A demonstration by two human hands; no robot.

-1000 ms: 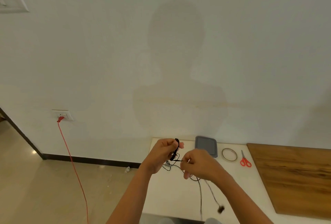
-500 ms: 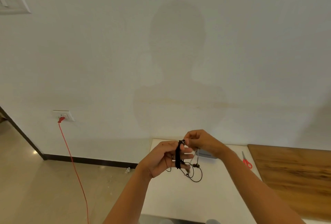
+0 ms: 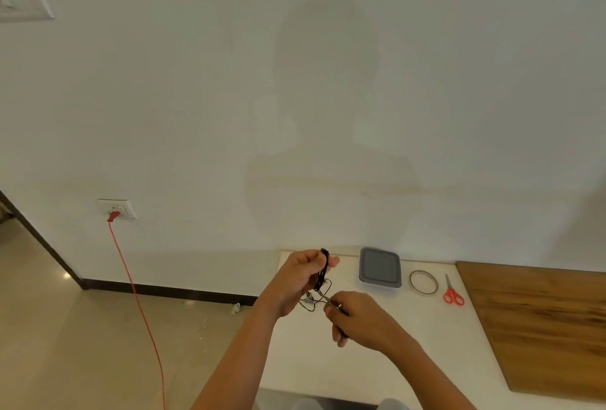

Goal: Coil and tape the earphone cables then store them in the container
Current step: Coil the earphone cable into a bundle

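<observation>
My left hand [image 3: 295,278] holds a black earphone cable [image 3: 323,270] wound in a tight coil around its fingers, above the white table [image 3: 393,350]. Loose loops of the cable hang under the coil. My right hand [image 3: 357,319] is just below and to the right, pinching the cable's free end. A grey container [image 3: 379,267] with its lid on sits at the back of the table. To its right lie a ring of clear tape [image 3: 423,282] and red-handled scissors [image 3: 452,293].
A wooden board [image 3: 541,327] covers the table's right part. A white wall rises right behind the table. A red cord [image 3: 137,298] runs from a wall socket [image 3: 117,209] down over the beige floor at the left.
My right hand has dropped from the top of the coil to below it, taking the free end with it. More cable is wound on my left hand, and the container and tape are uncovered again.
</observation>
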